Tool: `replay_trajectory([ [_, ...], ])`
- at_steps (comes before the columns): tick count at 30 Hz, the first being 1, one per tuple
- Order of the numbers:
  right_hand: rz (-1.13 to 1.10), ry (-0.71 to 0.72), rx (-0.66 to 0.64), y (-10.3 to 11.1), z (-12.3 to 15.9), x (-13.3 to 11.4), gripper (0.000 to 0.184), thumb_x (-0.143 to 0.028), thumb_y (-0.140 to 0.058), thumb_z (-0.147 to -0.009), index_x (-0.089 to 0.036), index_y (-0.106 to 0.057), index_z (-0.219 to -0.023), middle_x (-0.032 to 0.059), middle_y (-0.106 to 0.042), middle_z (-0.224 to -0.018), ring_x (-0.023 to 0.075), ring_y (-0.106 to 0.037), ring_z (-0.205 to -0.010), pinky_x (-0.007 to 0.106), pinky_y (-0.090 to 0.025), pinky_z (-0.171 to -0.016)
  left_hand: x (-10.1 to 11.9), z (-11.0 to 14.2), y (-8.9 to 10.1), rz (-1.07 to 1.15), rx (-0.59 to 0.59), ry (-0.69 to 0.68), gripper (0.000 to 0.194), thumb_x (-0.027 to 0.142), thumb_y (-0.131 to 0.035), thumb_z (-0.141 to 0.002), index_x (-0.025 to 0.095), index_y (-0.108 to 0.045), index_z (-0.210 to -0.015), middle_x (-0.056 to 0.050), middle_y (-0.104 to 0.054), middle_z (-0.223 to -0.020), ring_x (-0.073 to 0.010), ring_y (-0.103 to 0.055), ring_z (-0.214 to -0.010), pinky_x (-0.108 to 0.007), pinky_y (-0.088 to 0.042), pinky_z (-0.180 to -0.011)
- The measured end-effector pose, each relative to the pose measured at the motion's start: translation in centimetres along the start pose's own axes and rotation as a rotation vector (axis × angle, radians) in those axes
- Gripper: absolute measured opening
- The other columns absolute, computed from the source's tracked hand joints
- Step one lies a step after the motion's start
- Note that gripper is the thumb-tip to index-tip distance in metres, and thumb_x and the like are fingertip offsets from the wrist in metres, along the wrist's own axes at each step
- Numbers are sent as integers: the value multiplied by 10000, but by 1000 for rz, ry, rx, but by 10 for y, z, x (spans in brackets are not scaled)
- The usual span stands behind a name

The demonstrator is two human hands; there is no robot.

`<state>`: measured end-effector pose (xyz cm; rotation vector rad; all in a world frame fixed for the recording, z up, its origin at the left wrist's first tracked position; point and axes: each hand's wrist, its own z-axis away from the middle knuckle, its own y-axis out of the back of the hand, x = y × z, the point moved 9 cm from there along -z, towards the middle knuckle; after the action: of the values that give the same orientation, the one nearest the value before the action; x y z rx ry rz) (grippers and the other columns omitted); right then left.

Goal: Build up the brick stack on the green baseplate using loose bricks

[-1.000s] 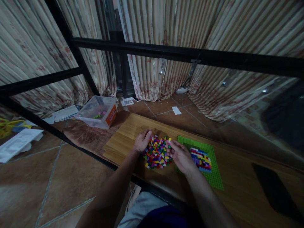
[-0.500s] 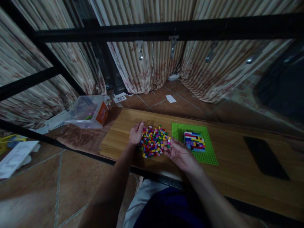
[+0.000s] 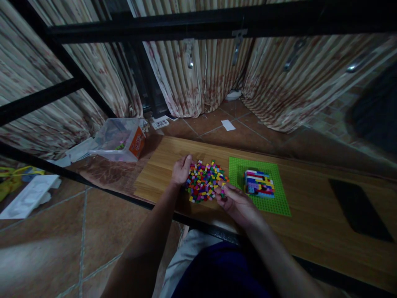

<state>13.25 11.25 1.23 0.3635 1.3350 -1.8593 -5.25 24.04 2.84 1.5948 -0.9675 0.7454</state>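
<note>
A clear bin has an orange label, its lettering too blurred to read. The left hand, grip unclear, borders the brick pile on the table; the right hand's fingers pinch a small brick near stacked bricks.

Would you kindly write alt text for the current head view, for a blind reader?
The left hand is beside a pile of colourful toy bricks on a wooden tabletop; the right hand holds small bricks near a green baseplate bearing a striped brick block.
</note>
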Motion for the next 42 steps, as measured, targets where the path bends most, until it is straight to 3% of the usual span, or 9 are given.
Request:
replay_trajectory([
  [7,136,92,85,7,-11,-8,281,-365,-826,-652,-234,-738,-884,-13,-677,-714,97,-579,-637,222,-458,-585,-2,0,-1,19,-1,-12,500,511,-329,-962,201,-698,-827,-44,-744,-930,-198,-671,-971,-304,-480,-918],
  [13,574,155,180,10,-33,-23,404,-444,-757,-642,-192,-728,-956,-6,-666,-639,96,-507,-503,209,-321,-436,-2,1,-2,11,-18,10,456,504,-351,-959,202,-691,-916,-33,-744,-851,-187,-680,-877,-303,-490,-888],
  [20,830,148,156,9,-50,-28,445,-447,-648,-714,-184,-704,-1069,-8,-663,-619,83,-461,-442,219,-328,-436,2,2,-2,6,-21,-1,428,482,-356,-964,198,-677,-956,-37,-742,-872,-176,-678,-884,-290,-481,-899],
  [24,776,182,144,10,-45,-30,495,-483,-678,-698,-178,-691,-1088,24,-704,-707,110,-521,-513,245,-393,-487,3,2,-1,-6,-16,-5,411,469,-363,-964,199,-673,-964,-34,-741,-867,-176,-676,-890,-286,-480,-897],
  [32,520,118,56,5,-27,-24,423,-482,-810,-608,-208,-730,-921,41,-740,-828,137,-608,-692,284,-474,-672,1,1,-3,-12,-37,7,425,485,-358,-958,205,-676,-917,-38,-739,-884,-185,-672,-891,-292,-479,-902],
  [42,440,186,108,7,-24,-26,363,-448,-831,-603,-223,-742,-873,20,-733,-765,125,-601,-633,269,-459,-619,3,2,-2,-32,-33,14,435,483,-353,-960,202,-675,-880,-38,-732,-881,-183,-666,-883,-291,-483,-902],
])
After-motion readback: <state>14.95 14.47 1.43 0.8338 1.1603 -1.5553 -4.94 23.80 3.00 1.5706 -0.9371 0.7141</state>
